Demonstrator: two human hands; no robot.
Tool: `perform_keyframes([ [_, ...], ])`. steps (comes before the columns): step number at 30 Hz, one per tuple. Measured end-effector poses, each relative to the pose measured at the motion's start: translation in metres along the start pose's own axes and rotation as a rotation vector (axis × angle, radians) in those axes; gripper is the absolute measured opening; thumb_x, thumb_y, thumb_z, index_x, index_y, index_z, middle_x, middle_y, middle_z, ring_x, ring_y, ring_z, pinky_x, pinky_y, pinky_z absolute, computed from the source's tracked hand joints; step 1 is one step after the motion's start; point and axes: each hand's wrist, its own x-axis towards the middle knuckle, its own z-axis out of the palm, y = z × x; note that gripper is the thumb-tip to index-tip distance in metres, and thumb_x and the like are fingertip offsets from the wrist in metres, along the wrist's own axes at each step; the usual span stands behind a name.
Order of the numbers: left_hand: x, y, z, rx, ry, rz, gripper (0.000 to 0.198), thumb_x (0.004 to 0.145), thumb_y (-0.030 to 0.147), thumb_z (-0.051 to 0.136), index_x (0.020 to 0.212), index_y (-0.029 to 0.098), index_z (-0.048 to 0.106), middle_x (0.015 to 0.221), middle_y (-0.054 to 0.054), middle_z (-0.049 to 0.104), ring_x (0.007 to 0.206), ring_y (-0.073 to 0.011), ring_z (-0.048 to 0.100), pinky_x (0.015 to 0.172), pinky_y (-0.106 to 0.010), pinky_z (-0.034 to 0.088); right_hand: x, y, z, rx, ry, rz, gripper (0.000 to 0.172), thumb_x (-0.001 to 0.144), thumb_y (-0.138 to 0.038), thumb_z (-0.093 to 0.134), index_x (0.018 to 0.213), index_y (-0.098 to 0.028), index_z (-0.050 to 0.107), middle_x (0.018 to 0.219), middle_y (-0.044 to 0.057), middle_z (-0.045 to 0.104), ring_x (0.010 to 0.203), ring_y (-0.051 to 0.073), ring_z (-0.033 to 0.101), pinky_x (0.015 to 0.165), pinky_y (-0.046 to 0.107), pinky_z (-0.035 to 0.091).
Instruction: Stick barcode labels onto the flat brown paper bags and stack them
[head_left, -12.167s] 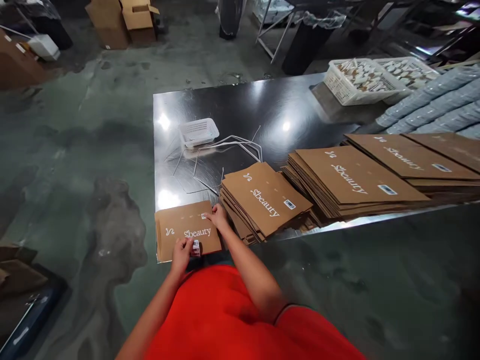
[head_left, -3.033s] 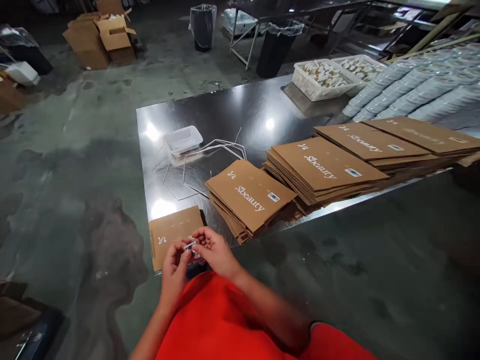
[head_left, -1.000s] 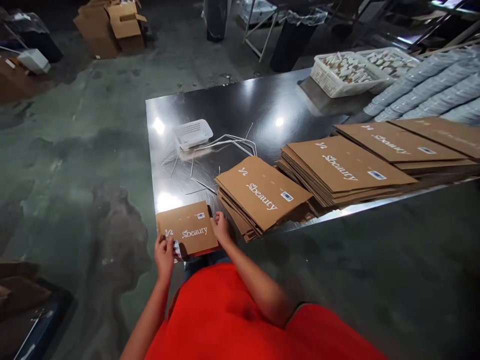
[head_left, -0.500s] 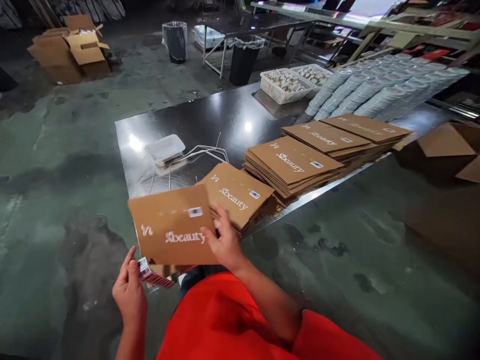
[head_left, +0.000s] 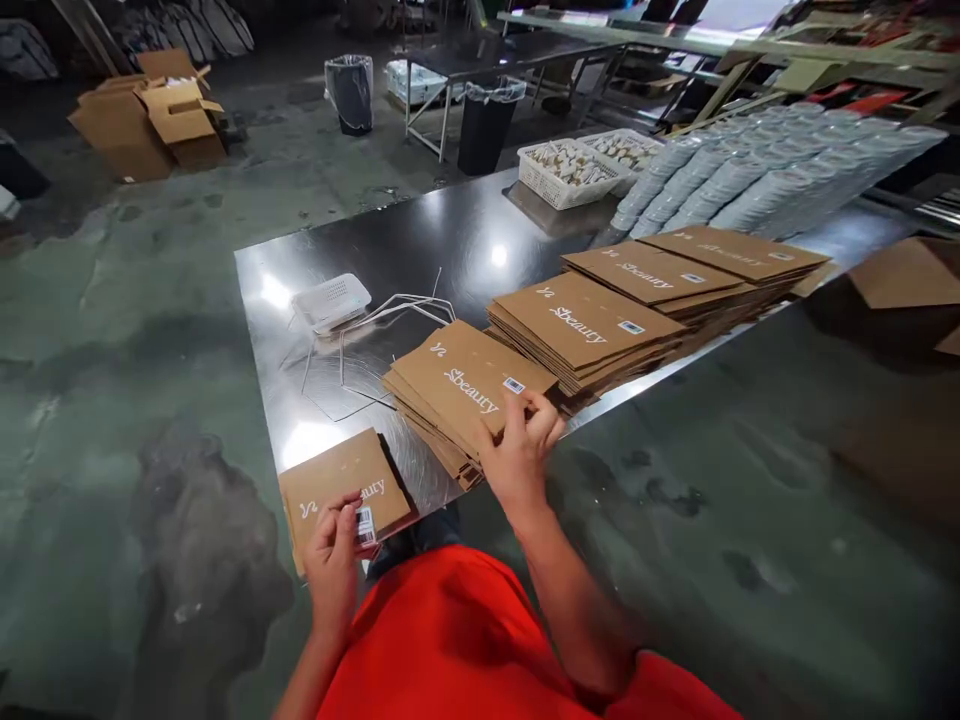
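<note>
Kraft carton flat (head_left: 330,480) back down at 7 o'clock, L hand (head_left: 332,565) pinching barcode strip (head_left: 365,525) against it; R hand (head_left: 521,445), fingers bent, presses label (head_left: 514,386) on stack (head_left: 427,375) at 12 o'clock.

Steel table (head_left: 420,245); flat cardboard stacks (head_left: 585,320).

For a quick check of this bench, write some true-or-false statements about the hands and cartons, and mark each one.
The right hand rests on the nearest stack of flat kraft cartons, beside a barcode sticker. True.

The left hand holds a pair of scissors. False: it holds a strip of barcode labels over a single flat kraft carton.

A white plastic basket sits on the steel table near bent white strips. True.

The single flat kraft carton lies on top of the nearest stack. False: it lies apart from the stack, at the table's near corner.
</note>
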Motion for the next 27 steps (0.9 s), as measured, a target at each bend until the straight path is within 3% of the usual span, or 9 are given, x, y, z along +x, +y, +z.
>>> perform_keyframes([
  [3,0.000,0.003,0.008,-0.031,0.019,0.059,0.033,0.082,0.046,0.058,0.086,0.016,0.071,0.104,-0.008,0.062,0.091,-0.0184,0.059,0.064,-0.022,0.051,-0.028,-0.033,0.005,0.509,-0.530,-0.111,0.033,0.080,-0.033,0.058,0.111,-0.022,0.058,0.111,0.011,0.054,0.101,0.023,0.051,0.086,0.039,0.046],
  [5,0.000,0.003,0.010,-0.050,0.018,0.074,0.032,0.083,0.045,0.057,0.083,0.015,0.070,0.104,-0.009,0.062,0.091,-0.0182,0.059,0.067,-0.022,0.051,-0.051,-0.051,0.017,0.810,-0.888,-0.003,0.031,0.077,-0.031,0.061,0.106,-0.022,0.058,0.099,0.006,0.059,0.087,0.018,0.056,0.072,0.030,0.050],
  [6,-0.001,0.002,0.010,-0.064,0.012,0.065,0.032,0.083,0.045,0.057,0.083,0.015,0.069,0.103,-0.009,0.062,0.090,-0.0179,0.060,0.068,-0.023,0.051,-0.061,-0.056,0.024,0.910,-0.977,0.090,0.029,0.076,-0.029,0.060,0.104,-0.021,0.057,0.094,0.005,0.060,0.082,0.016,0.057,0.067,0.027,0.049],
  [8,-0.002,0.001,0.009,-0.110,-0.016,0.007,0.033,0.083,0.046,0.057,0.094,0.016,0.067,0.106,-0.010,0.062,0.088,-0.0181,0.060,0.069,-0.025,0.052,-0.075,-0.060,0.038,0.997,-0.987,0.240,0.023,0.076,-0.025,0.056,0.099,-0.021,0.056,0.089,0.002,0.059,0.077,0.013,0.057,0.066,0.026,0.049],
  [10,-0.002,0.000,0.006,-0.163,-0.049,-0.050,0.035,0.080,0.044,0.062,0.103,0.018,0.062,0.106,-0.009,0.062,0.089,-0.0180,0.061,0.070,-0.026,0.052,-0.080,-0.058,0.048,0.982,-0.936,0.285,0.021,0.075,-0.021,0.055,0.096,-0.020,0.056,0.086,0.001,0.059,0.075,0.012,0.057,0.067,0.025,0.049],
  [15,0.000,-0.002,0.002,-0.191,-0.125,-0.057,0.027,0.076,0.042,0.067,0.079,0.017,0.058,0.077,0.000,0.058,0.072,-0.0123,0.055,0.066,-0.022,0.048,-0.077,-0.043,0.064,0.919,-0.981,0.254,0.019,0.071,-0.024,0.061,0.088,-0.017,0.058,0.074,0.000,0.059,0.066,0.011,0.055,0.062,0.024,0.045],
  [18,0.003,-0.009,0.002,-0.113,-0.114,-0.046,0.031,0.079,0.047,0.062,0.077,0.017,0.057,0.074,0.000,0.057,0.070,-0.0131,0.053,0.066,-0.022,0.045,-0.080,-0.039,0.074,0.946,-1.014,0.283,0.020,0.070,-0.030,0.063,0.084,-0.017,0.055,0.071,-0.001,0.058,0.063,0.010,0.054,0.059,0.023,0.043],
  [23,0.008,-0.037,-0.002,0.051,-0.063,-0.083,0.043,0.077,0.059,0.056,0.067,0.018,0.053,0.062,0.001,0.050,0.060,-0.0133,0.047,0.056,-0.023,0.039,-0.091,-0.034,0.095,0.916,-0.985,0.267,0.018,0.071,-0.032,0.061,0.077,-0.017,0.055,0.069,-0.002,0.055,0.059,0.010,0.050,0.057,0.023,0.041],
  [27,0.014,-0.071,-0.007,-0.006,-0.005,-0.255,0.049,0.070,0.062,0.062,0.058,0.016,0.052,0.052,0.003,0.044,0.050,-0.0107,0.040,0.049,-0.022,0.033,-0.082,-0.019,0.137,0.680,-0.792,0.194,0.014,0.074,-0.030,0.057,0.072,-0.016,0.058,0.072,0.001,0.057,0.067,0.013,0.052,0.065,0.025,0.042],
])
